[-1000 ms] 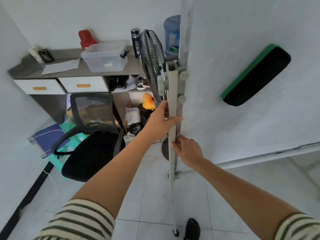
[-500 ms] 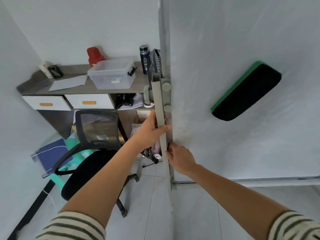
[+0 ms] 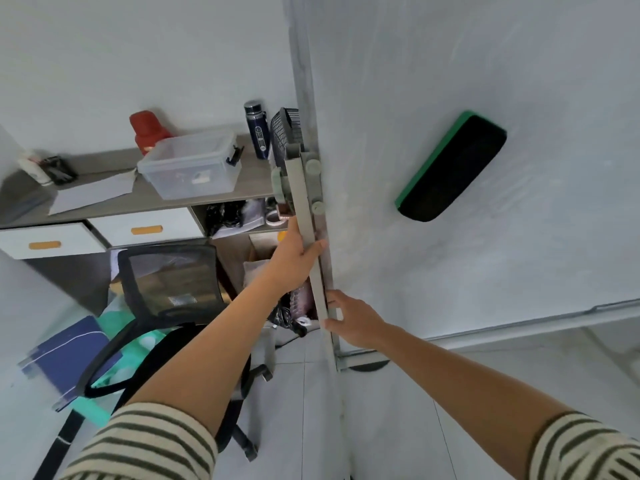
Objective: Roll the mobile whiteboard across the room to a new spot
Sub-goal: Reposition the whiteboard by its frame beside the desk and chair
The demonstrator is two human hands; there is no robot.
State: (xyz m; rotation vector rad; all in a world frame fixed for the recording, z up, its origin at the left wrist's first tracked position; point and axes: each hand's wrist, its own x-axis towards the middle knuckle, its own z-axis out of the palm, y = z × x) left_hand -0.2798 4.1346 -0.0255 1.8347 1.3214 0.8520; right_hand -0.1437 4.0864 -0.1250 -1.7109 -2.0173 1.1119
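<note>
The mobile whiteboard (image 3: 467, 271) fills the right half of the view, its white face turned toward me. A grey upright post (image 3: 304, 216) of its stand runs down the board's left edge. My left hand (image 3: 294, 258) grips that post from the left, thumb across its front. Below it, my right hand (image 3: 353, 323) holds the same post lower down, fingers wrapped around its edge. A green-backed black eraser (image 3: 450, 171) sticks to the board face. The wheels are out of sight.
Left of the board stands a grey desk (image 3: 104, 202) with white drawers, a clear plastic box (image 3: 190, 168), a red flask and a dark bottle (image 3: 258, 129). A black mesh office chair (image 3: 162, 306) sits close to the post. A fan grille (image 3: 287, 133) peeks behind the post. White tiled floor below.
The board and post have shifted left toward the desk and chair, now covering most of the fan and the water jug. Both hands keep their grip on the post.
</note>
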